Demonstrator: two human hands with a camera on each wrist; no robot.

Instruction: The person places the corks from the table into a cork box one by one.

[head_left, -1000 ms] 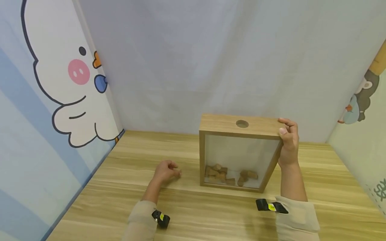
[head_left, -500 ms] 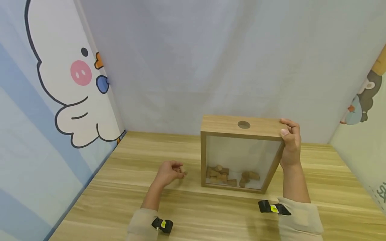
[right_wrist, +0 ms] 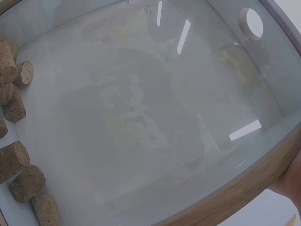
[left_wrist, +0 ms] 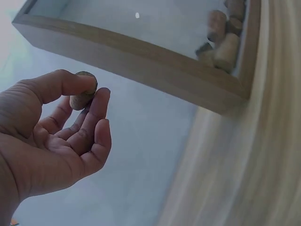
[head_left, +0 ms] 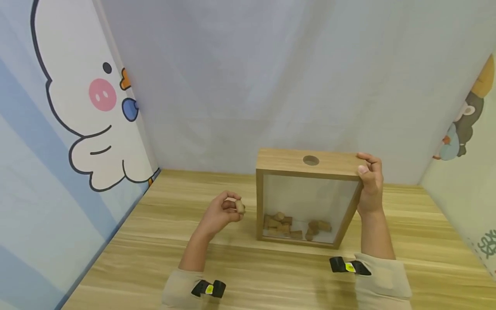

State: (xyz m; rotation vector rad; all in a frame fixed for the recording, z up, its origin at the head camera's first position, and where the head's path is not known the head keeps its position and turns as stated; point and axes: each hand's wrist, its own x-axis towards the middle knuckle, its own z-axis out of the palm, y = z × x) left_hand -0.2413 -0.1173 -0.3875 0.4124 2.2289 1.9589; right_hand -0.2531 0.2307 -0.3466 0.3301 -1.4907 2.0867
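Observation:
A cork (head_left: 240, 206) is pinched between the thumb and fingers of my left hand (head_left: 218, 217), raised above the table just left of a wooden box. The left wrist view shows the same cork (left_wrist: 83, 92) at the fingertips, apart from the frame. The box (head_left: 306, 170) stands upright with a clear front and a round hole (head_left: 311, 160) in its top. My right hand (head_left: 371, 185) grips its upper right corner, thumb on the top face. Several corks (head_left: 279, 224) lie inside along the bottom; the right wrist view shows those corks (right_wrist: 27, 182) through the pane.
The wood-grain table (head_left: 155, 241) extends around the box. A grey-white curtain (head_left: 217, 86) hangs behind, and printed cartoon panels (head_left: 62, 142) stand at the sides. Black wrist cameras (head_left: 209, 288) sit on both cuffs.
My left hand has picked a cork from the table and lifted it up and to the right, nearer the box. The right hand and the box stay in place.

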